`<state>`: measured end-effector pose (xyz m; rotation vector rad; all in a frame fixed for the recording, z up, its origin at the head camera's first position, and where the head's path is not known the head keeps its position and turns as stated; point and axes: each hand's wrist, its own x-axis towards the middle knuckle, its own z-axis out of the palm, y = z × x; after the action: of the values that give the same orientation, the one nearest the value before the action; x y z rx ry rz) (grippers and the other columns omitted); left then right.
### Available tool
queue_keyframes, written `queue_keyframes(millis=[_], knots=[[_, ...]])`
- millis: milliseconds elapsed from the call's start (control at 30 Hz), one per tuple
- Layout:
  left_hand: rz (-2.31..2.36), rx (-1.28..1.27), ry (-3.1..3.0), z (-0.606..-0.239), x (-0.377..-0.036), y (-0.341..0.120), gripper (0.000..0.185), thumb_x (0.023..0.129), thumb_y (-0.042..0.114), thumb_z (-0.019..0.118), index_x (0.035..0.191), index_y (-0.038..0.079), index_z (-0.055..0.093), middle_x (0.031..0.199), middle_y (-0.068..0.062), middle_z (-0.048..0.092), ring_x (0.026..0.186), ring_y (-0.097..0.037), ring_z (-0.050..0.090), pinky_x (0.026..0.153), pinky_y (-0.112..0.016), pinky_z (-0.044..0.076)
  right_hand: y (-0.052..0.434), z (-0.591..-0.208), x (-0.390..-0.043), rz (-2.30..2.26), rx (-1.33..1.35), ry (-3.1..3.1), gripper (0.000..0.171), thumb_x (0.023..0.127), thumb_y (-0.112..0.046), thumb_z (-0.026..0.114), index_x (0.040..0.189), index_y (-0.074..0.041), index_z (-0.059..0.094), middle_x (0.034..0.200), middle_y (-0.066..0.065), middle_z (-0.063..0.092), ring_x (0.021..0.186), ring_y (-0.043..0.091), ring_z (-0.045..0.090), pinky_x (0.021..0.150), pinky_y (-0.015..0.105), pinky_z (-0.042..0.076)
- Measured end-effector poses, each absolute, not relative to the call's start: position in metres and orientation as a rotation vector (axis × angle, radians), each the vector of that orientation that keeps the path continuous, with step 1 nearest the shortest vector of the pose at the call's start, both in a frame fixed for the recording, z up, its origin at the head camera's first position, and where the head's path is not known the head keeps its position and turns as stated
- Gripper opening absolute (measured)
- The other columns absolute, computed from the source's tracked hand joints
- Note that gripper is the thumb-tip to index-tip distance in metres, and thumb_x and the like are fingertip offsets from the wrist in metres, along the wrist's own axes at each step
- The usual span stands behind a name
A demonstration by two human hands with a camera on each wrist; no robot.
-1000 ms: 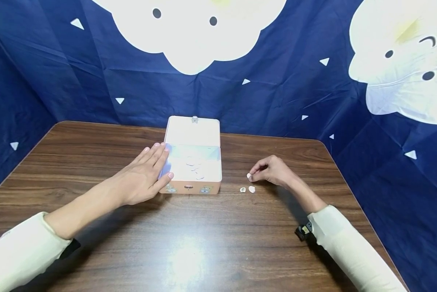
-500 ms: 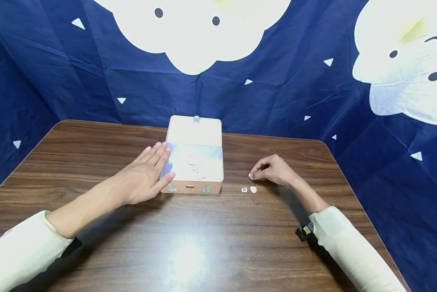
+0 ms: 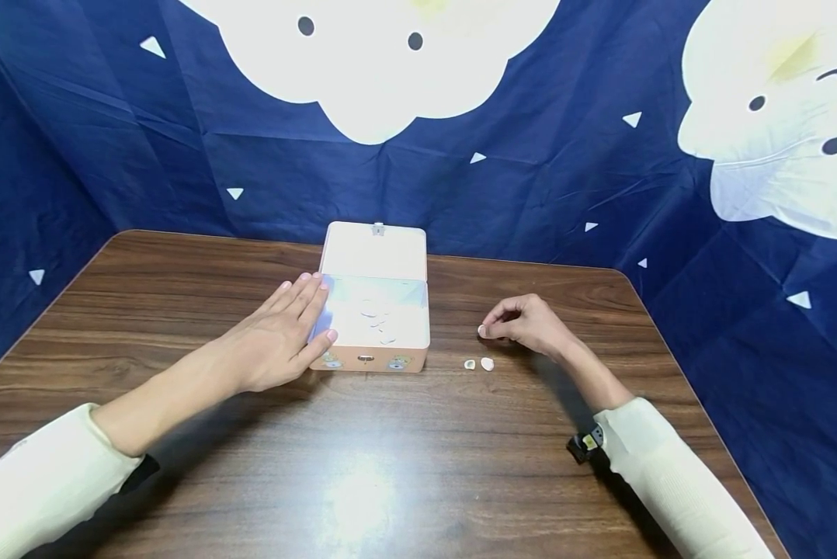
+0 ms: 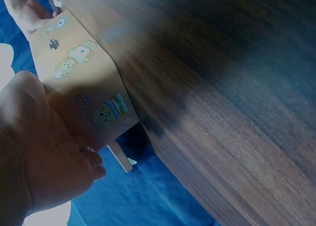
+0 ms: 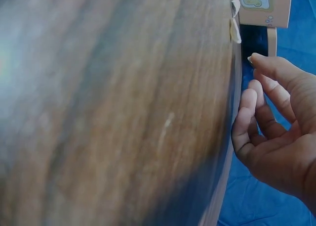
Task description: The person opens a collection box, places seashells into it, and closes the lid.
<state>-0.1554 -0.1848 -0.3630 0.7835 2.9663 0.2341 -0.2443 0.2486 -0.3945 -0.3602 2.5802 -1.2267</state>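
A pink box [image 3: 376, 345] with bear pictures stands open mid-table, its lid [image 3: 376, 250] tipped back and several small white pieces inside. My left hand [image 3: 307, 318] lies flat against the box's left side, fingers straight and thumb at the front corner; the left wrist view shows that hand [image 4: 44, 157] against the box's wall [image 4: 81, 72]. My right hand [image 3: 490, 327] hovers just right of the box and pinches a small white piece [image 3: 482, 331] at its fingertips. Two more white pieces [image 3: 487, 363] lie on the table below it. In the right wrist view the fingers [image 5: 261, 112] are curled.
The brown wooden table [image 3: 390, 466] has rounded corners and is bare in front of the box. A dark blue cloth with white cloud shapes [image 3: 530, 178] hangs close behind and along both sides.
My right hand has risen slightly with the white piece, away from the two pieces on the table. The left hand and the box have stayed put.
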Motion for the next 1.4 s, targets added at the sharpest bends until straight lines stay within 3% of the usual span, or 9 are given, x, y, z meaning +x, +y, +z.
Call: queue_keyframes(millis=[300, 600, 933, 1400], knots=[[0.237, 0.768, 2.962, -0.364, -0.156, -0.185, 0.083, 0.122, 0.051, 0.034, 0.176, -0.009, 0.017, 0.187, -0.029, 0.012, 0.177, -0.048, 0.007, 0.145, -0.066, 0.012, 0.245, -0.385, -0.241, -1.336, -0.358, 2.579, 0.015, 0.092, -0.021, 0.094, 0.102, -0.010, 0.088, 0.084, -0.007, 0.080, 0.076, 0.016, 0.069, 0.066, 0.025, 0.055], [0.239, 0.766, 2.954, -0.365, -0.157, -0.185, 0.083, 0.122, 0.051, 0.033, 0.177, -0.009, 0.015, 0.188, -0.028, 0.010, 0.177, -0.048, 0.006, 0.145, -0.066, 0.011, 0.240, -0.382, -0.240, -1.389, -0.357, 2.656, 0.019, 0.090, -0.024, 0.096, 0.102, -0.011, 0.088, 0.081, -0.012, 0.075, 0.076, 0.007, 0.061, 0.067, 0.022, 0.047], [0.245, 0.758, 2.946, -0.366, -0.157, -0.186, 0.084, 0.122, 0.053, 0.032, 0.177, -0.008, 0.015, 0.188, -0.028, 0.010, 0.177, -0.048, 0.005, 0.144, -0.067, 0.010, 0.230, -0.378, -0.238, -1.498, -0.360, 2.639, 0.019, 0.090, -0.021, 0.096, 0.102, -0.008, 0.088, 0.087, -0.010, 0.082, 0.081, 0.006, 0.067, 0.073, 0.020, 0.055], [0.251, 0.766, 2.951, -0.364, -0.156, -0.185, 0.083, 0.122, 0.052, 0.033, 0.177, -0.009, 0.015, 0.188, -0.028, 0.010, 0.177, -0.049, 0.005, 0.144, -0.067, 0.010, 0.215, -0.369, -0.236, -1.571, -0.401, 2.628, 0.023, 0.092, -0.023, 0.095, 0.103, -0.005, 0.087, 0.086, -0.007, 0.080, 0.077, 0.008, 0.064, 0.069, 0.021, 0.053]])
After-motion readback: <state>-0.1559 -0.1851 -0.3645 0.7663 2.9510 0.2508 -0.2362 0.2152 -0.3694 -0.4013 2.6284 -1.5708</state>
